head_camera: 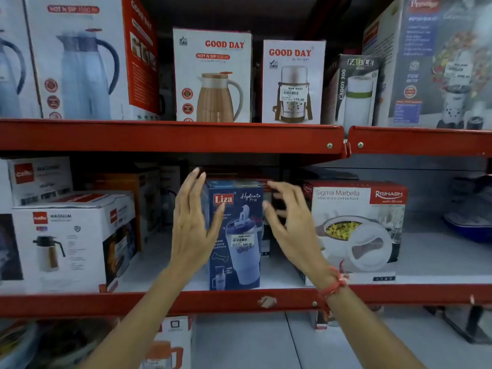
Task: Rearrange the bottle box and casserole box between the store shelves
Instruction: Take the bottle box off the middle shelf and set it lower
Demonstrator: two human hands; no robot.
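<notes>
A tall blue Liza bottle box point(235, 235) stands upright at the front of the middle shelf. My left hand point(193, 222) is at its left side with fingers spread, touching or nearly touching its edge. My right hand point(288, 225) hovers just right of the box, fingers curled and apart, holding nothing. A white Rishabh casserole box point(356, 227) sits on the same shelf, directly right of my right hand.
Red shelf rails point(170, 137) run above and below. Good Day flask boxes point(213, 75) line the upper shelf. White Cello Magnum boxes point(72, 241) fill the middle shelf's left. A blue dish point(468, 225) lies at far right. More boxes stand behind the bottle box.
</notes>
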